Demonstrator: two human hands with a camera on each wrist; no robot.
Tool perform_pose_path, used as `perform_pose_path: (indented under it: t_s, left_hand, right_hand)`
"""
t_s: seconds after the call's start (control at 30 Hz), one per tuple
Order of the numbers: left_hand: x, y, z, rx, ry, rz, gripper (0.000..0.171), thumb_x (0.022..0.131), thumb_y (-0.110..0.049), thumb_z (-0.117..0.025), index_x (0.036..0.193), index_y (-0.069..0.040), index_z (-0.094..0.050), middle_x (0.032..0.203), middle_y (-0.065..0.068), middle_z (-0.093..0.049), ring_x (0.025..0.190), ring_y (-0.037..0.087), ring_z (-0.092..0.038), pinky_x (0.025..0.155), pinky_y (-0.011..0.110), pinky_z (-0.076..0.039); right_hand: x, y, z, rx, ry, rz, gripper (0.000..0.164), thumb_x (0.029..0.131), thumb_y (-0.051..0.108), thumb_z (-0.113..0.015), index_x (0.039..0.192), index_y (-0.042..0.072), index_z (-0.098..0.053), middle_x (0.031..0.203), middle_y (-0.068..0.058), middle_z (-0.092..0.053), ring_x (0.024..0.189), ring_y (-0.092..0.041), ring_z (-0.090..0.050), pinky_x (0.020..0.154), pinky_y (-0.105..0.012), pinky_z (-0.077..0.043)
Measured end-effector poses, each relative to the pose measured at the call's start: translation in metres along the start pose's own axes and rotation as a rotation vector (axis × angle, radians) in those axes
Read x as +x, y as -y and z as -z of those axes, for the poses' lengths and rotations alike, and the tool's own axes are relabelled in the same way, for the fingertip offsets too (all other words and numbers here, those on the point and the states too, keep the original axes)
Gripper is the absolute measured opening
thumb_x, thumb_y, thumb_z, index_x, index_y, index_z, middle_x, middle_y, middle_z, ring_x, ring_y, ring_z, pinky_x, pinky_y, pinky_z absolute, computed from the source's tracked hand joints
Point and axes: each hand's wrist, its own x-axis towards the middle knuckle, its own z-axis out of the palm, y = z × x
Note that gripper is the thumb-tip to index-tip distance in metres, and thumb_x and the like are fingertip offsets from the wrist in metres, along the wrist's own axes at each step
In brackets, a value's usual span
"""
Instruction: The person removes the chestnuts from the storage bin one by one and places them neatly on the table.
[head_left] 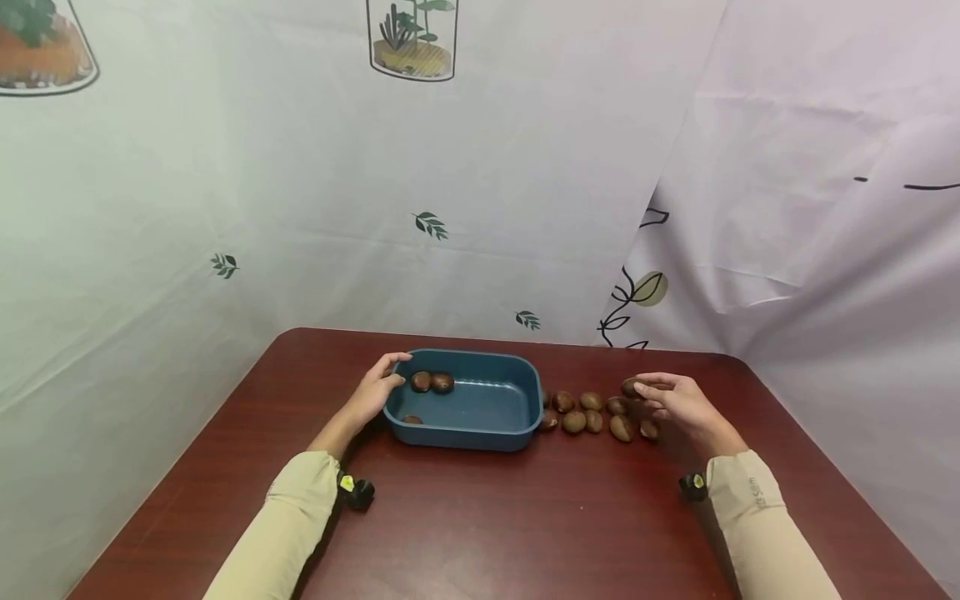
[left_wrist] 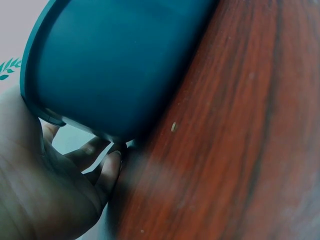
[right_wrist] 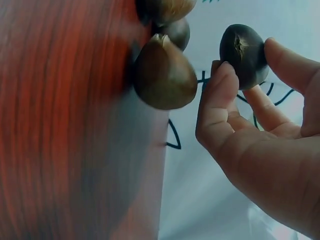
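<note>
A blue rectangular bin (head_left: pixel 465 437) sits on the table. My left hand (head_left: pixel 371 392) grips its left end, thumb over the rim and fingers along the outer wall; in the left wrist view those fingers (left_wrist: pixel 107 172) reach down beside the wall. Two brown chestnuts (head_left: pixel 442 382) lie together at the bin's back left, and another chestnut (head_left: pixel 412 420) is partly hidden by the front wall. To the right, my right hand (head_left: pixel 682 404) pinches a dark chestnut (right_wrist: pixel 243 55) between thumb and fingers, raised over the right end of a group of loose chestnuts (head_left: pixel 574 422).
The loose chestnuts spread from the bin's right wall to below my right hand, one nearby chestnut (right_wrist: pixel 165 72) showing large in the right wrist view. The reddish-brown wooden table (head_left: pixel 525 525) backs onto a white printed cloth (head_left: pixel 487 167), which also hangs along both sides.
</note>
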Motion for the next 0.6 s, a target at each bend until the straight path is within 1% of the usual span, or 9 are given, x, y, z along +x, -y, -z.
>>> perform_pose_path:
  t_s: [0.1,0.2,0.37,0.6]
  left_hand:
    - [0.001,0.001,0.000,0.004,0.004,0.005,0.041,0.103,-0.007,-0.039,0.143,-0.006,-0.042,0.156,0.021,-0.028,0.140,0.044,-0.030,0.108,0.064,-0.027]
    - [0.008,0.015,-0.001,0.006,-0.009,-0.006,0.040,0.103,-0.010,-0.039,0.143,-0.011,-0.043,0.156,0.018,-0.029,0.140,0.042,-0.031,0.108,0.063,-0.027]
    - [0.009,0.014,-0.001,0.013,-0.015,-0.002,0.039,0.103,-0.010,-0.040,0.142,-0.011,-0.044,0.155,0.017,-0.030,0.140,0.041,-0.032,0.108,0.063,-0.028]
    - [0.007,0.013,-0.001,0.006,-0.008,0.003,0.041,0.103,-0.011,-0.040,0.143,-0.010,-0.042,0.156,0.019,-0.029,0.141,0.042,-0.030,0.108,0.063,-0.027]
  right_hand:
    - [0.001,-0.004,0.003,0.008,-0.016,-0.007,0.055,0.096,0.021,-0.067,0.134,-0.014,-0.049,0.094,0.008,-0.072,0.080,-0.008,-0.067,0.070,-0.027,-0.055]
    - [0.003,-0.008,0.006,0.008,-0.034,-0.026,0.055,0.096,0.019,-0.066,0.134,-0.017,-0.047,0.091,0.008,-0.072,0.078,-0.007,-0.066,0.068,-0.026,-0.054]
    - [0.005,-0.014,0.011,-0.030,-0.045,-0.058,0.052,0.097,0.016,-0.064,0.132,-0.019,-0.047,0.088,0.005,-0.071,0.071,-0.007,-0.064,0.064,-0.024,-0.053]
    - [0.008,-0.020,0.015,-0.097,-0.016,-0.104,0.047,0.097,0.015,-0.063,0.130,-0.017,-0.051,0.091,0.006,-0.067,0.072,-0.009,-0.061,0.066,-0.026,-0.053]
